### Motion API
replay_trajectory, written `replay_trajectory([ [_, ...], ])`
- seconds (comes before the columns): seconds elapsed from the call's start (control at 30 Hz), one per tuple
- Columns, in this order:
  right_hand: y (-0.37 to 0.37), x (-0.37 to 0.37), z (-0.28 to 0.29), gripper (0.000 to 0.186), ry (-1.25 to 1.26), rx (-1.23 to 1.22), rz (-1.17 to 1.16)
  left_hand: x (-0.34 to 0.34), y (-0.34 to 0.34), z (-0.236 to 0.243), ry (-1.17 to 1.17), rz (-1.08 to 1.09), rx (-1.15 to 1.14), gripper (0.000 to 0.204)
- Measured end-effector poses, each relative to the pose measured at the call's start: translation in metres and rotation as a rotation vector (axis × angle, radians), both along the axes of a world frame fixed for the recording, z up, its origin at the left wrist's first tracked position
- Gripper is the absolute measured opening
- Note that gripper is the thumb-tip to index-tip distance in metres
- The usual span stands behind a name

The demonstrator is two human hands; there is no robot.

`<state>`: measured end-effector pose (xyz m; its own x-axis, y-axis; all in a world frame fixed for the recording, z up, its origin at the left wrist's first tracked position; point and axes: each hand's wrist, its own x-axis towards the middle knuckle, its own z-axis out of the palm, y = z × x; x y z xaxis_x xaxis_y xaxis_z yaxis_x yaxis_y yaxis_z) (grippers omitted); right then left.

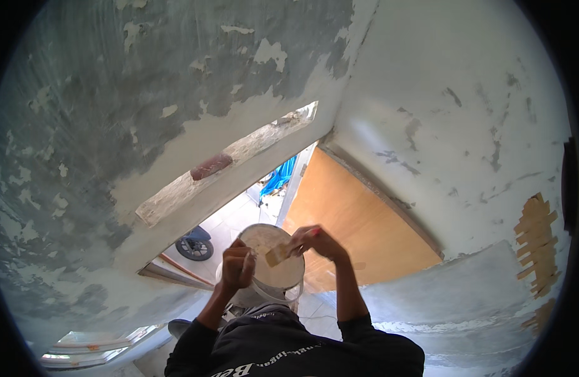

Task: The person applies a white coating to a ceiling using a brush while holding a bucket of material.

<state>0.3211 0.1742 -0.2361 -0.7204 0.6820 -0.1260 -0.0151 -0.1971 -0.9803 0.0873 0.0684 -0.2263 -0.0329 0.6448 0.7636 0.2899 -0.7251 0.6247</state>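
Head view: the left grip (238, 267) seems clamped on the rim of the white round plastic bucket (292, 274), before the dark-clad torso (283, 344); the right grip (304, 241) pinches a flat tan tool (277, 255) over pale contents (262, 238). If the left weakens, the bucket may tilt and spill.

This looks like the inside of a building with its walls in the middle of surface work, probably a house. The wall (113, 94) at upper left is mottled grey with pale flaking patches, while the paler wall (465, 125) at upper right carries grey smears. A slot (176, 196) with rough edges cuts through the wall left of centre. A plain wooden door (358, 220) stands right of centre; beside it, an opening shows pale floor tiles (230, 217) and a motorbike wheel (195, 248). At centre, a bucket (301, 270) holds pale paste.
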Motion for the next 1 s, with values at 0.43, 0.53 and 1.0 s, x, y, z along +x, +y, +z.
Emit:
replay_trajectory([
  [0.43,-0.082,-0.087,-0.111,0.024,-0.520,0.712,0.270,0.015,-0.040,-0.049,-0.011,-0.025,-0.117,0.038],
  [0.53,-0.079,-0.086,-0.111,0.025,-0.460,0.851,0.035,0.012,-0.043,-0.048,-0.009,-0.002,-0.139,0.037],
  [1.0,-0.084,-0.081,-0.115,0.031,-0.547,0.670,0.278,0.016,-0.063,-0.051,-0.032,0.088,-0.125,0.036],
])
